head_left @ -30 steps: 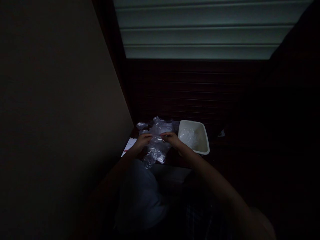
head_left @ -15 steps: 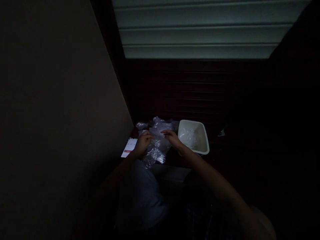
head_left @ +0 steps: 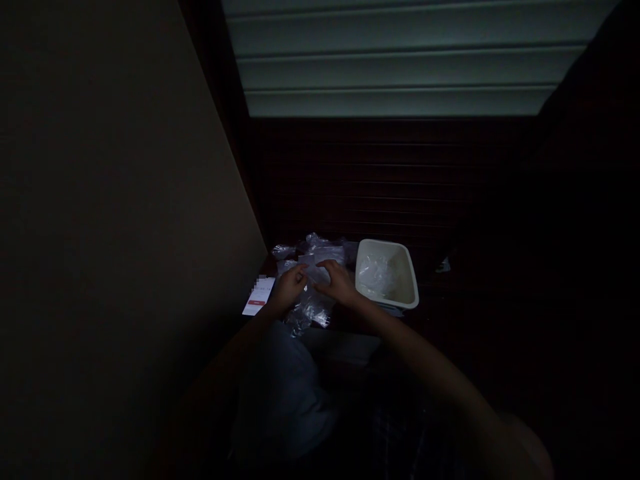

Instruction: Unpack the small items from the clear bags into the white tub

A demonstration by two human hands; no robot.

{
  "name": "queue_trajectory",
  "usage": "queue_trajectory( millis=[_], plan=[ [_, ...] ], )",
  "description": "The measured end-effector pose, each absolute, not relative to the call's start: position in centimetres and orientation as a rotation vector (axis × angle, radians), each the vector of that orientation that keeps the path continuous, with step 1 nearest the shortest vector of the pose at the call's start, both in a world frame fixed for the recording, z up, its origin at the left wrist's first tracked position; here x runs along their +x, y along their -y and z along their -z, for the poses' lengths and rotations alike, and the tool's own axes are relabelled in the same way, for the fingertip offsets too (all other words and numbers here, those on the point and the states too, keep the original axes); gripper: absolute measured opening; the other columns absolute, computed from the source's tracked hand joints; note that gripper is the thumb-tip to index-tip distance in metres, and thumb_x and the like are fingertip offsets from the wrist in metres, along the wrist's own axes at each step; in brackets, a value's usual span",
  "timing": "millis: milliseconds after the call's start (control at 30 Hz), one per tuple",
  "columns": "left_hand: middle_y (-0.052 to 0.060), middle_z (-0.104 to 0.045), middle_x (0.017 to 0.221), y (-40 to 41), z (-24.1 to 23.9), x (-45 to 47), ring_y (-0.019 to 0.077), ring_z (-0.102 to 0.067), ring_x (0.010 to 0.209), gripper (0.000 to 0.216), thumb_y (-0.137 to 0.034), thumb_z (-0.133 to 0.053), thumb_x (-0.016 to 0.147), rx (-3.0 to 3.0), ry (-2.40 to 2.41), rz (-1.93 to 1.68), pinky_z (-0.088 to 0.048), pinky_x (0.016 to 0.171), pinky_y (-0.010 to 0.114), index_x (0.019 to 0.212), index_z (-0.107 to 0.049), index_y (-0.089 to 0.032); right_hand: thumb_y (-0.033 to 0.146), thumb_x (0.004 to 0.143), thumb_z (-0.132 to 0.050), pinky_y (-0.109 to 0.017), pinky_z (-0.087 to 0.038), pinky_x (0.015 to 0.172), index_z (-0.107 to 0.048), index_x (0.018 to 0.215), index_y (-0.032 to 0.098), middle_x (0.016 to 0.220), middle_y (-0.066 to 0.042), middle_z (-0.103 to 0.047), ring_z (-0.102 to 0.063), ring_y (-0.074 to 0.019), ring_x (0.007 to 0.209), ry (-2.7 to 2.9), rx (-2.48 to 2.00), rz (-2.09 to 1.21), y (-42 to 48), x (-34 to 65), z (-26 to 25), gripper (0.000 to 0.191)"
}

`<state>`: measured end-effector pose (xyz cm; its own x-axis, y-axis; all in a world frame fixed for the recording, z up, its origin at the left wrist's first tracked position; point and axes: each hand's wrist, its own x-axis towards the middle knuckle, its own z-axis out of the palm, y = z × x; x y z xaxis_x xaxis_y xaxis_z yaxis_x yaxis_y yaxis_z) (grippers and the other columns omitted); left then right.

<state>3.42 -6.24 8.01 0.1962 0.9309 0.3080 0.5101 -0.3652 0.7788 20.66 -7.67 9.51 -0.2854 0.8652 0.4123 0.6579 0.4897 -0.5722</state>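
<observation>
The scene is very dark. My left hand [head_left: 289, 288] and my right hand [head_left: 338, 283] meet over a heap of clear plastic bags [head_left: 314, 307] on a dark surface in front of me. Both hands pinch a small clear plastic bag [head_left: 314, 271] between them, fingers curled on its edges. What the bag contains is too dim to see. A white rectangular tub [head_left: 400, 263] stands just right of my right hand, with clear plastic [head_left: 375, 272] lying inside it.
A white card with a red mark [head_left: 259, 297] lies left of my left hand. A pale wall [head_left: 110, 220] runs close along the left. A slatted blind [head_left: 400, 60] hangs above dark panelling at the back. My lap fills the foreground.
My hands have drawn closer together on the small bag, and my right hand has shifted slightly left and down. The tub and the heap have stayed put.
</observation>
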Motion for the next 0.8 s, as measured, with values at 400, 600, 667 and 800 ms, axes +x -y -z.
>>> queue_trajectory(
  millis=[400, 600, 667, 800],
  plan=[
    [0.001, -0.057, 0.069, 6.4, -7.8, 3.6, 0.0117, -0.053, 0.063, 0.025, -0.019, -0.049, 0.069, 1.907, -1.316, -1.077, -0.041, 0.058, 0.021, 0.093, -0.057, -0.015, 0.018, 0.072, -0.049, -0.028, -0.034, 0.077, -0.051, 0.095, 0.017, 0.086, -0.003, -0.062, -0.055, -0.0156, 0.080, 2.154, -1.362, -0.271, 8.4, 21.0, -10.5, 0.023],
    [0.003, -0.060, 0.072, 6.2, -7.9, 3.5, 0.0133, -0.055, 0.065, 0.023, -0.019, -0.049, 0.069, 1.991, -1.379, -1.060, -0.042, 0.060, 0.023, 0.088, -0.060, -0.015, 0.008, 0.075, -0.041, -0.026, -0.032, 0.075, -0.059, 0.086, 0.017, 0.088, -0.006, -0.060, -0.054, -0.0149, 0.083, 2.270, -1.374, -0.182, 8.5, 21.1, -10.4, 0.023],
    [0.004, -0.061, 0.073, 6.0, -7.8, 3.6, 0.0136, -0.055, 0.066, 0.023, -0.019, -0.050, 0.069, 1.980, -1.417, -1.053, -0.042, 0.060, 0.023, 0.088, -0.061, -0.014, 0.008, 0.075, -0.041, -0.027, -0.031, 0.077, -0.059, 0.089, 0.018, 0.091, -0.005, -0.059, -0.052, -0.0160, 0.087, 2.276, -1.359, -0.123, 8.7, 20.9, -10.6, 0.025],
    [0.002, -0.060, 0.067, 5.9, -7.8, 3.9, 0.0128, -0.054, 0.060, 0.025, -0.018, -0.050, 0.067, 1.947, -1.471, -1.018, -0.040, 0.056, 0.022, 0.090, -0.060, -0.014, 0.011, 0.077, -0.042, -0.030, -0.030, 0.080, -0.059, 0.093, 0.017, 0.092, -0.008, -0.059, -0.050, -0.0187, 0.089, 2.335, -1.381, -0.018, 9.6, 20.3, -11.2, 0.025]
  ],
)
